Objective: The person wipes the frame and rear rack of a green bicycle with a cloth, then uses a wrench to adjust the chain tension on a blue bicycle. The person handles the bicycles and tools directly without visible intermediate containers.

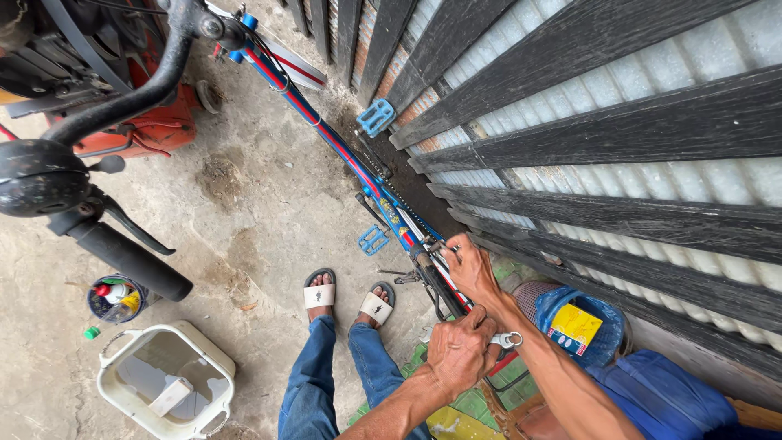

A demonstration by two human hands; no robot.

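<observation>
**Bicycle frame service: both hands at the rear of the frame**

Head view. A blue and red bicycle frame stands upside down beside a dark slatted gate, its length running from the upper left of the picture toward the person's hands at lower centre. Both blue pedals are fitted, and the chain shows along the frame near the crank. No rear wheel can be made out at the end where the hands are working.

The left hand is closed in a fist around a metal tool, of which only the ringed end shows past the knuckles; the tool type cannot be determined. The right hand is curled around the frame tubes a little further up, fingers wrapped, apparently bracing the frame.

Progress, as a judgement: work on a fitting at this end of the frame is under way. Whether that fitting is being loosened or tightened cannot be told, and no removed parts are visible beside the hands.

Surroundings: the person's feet in white sandals stand on the concrete floor. A white plastic container and a small round tub of bottles sit at lower left. A motorcycle handlebar fills the left side. A blue cloth bag lies by the gate at right.
</observation>
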